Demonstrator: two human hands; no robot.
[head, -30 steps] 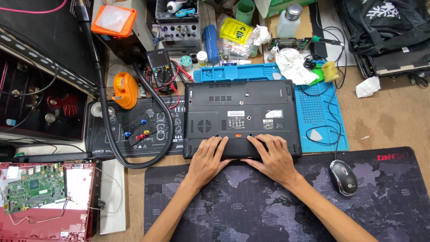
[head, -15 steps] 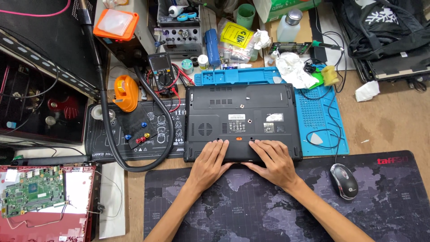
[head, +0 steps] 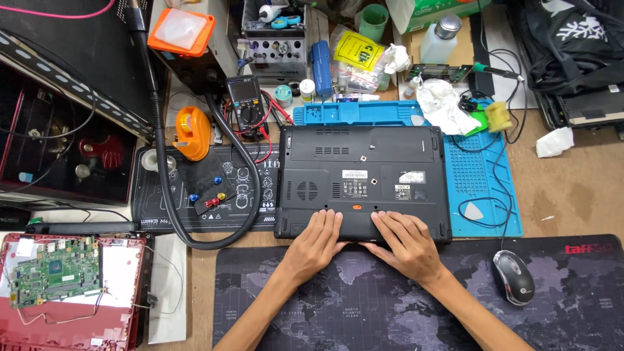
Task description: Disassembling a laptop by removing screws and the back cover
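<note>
Nearest the camera a dark desk mat [head: 364, 305] printed with a world map covers the table, and both forearms cross it toward the laptop. The left hand [head: 315, 244] and the right hand [head: 406, 246] lie palm down, side by side, with the fingers [head: 390, 221] stretched flat and close together, gripping nothing, pressing on the near edge of an upside-down black laptop [head: 363, 182]. The laptop sits straight ahead of the fingers, its long axis running left to right, and both hands reach it about equally. An orange latch [head: 357, 207] shows just beyond the fingertips, between the two hands. A mouse [head: 513, 277] rests to the right on the mat. At the left, a red opened laptop shell with a green circuit board [head: 57, 273] lies well apart. Farther back stand a blue work mat [head: 484, 188], an orange tape dispenser [head: 193, 133], and a multimeter [head: 246, 104].
</note>
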